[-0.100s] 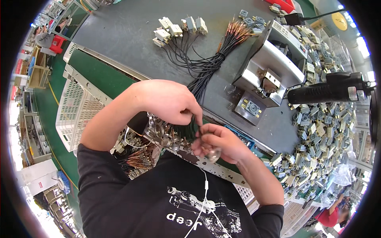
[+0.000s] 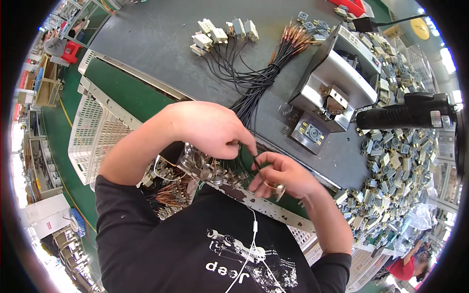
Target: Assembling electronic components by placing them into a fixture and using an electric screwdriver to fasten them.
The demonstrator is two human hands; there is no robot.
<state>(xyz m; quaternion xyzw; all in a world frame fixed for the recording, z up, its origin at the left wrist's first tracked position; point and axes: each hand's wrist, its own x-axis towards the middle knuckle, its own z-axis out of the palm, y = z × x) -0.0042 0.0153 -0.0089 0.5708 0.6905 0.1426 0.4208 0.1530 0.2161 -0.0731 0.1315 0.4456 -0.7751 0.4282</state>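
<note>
My left hand [image 2: 210,128] bends down over the bench's near edge, thumb and forefinger pinched on a thin black wire [image 2: 256,163]. Close beside it, my right hand [image 2: 286,177] has its fingers curled round the same wire. A small shiny round metal part [image 2: 279,191] shows under the right palm; whether the fingers grip it or it hangs from the wire, I cannot tell. Below the left hand lies a cluster of shiny metal cups and rings [image 2: 202,168]. A tied bundle of black wires [image 2: 256,85] with copper-coloured ends runs from the bench toward my hands.
White and grey connector blocks [image 2: 215,33] sit on the bench [image 2: 151,36] at the wires' other ends. A metal fixture [image 2: 337,78] stands to the right, near a black-handled tool [image 2: 403,112] and a large heap of connector parts [image 2: 395,171]. White plastic baskets [image 2: 95,129] flank the bench.
Both hands have shifted slightly to the right, and the round metal part has moved right along with the right hand. The bench shifts slightly in view too.
</note>
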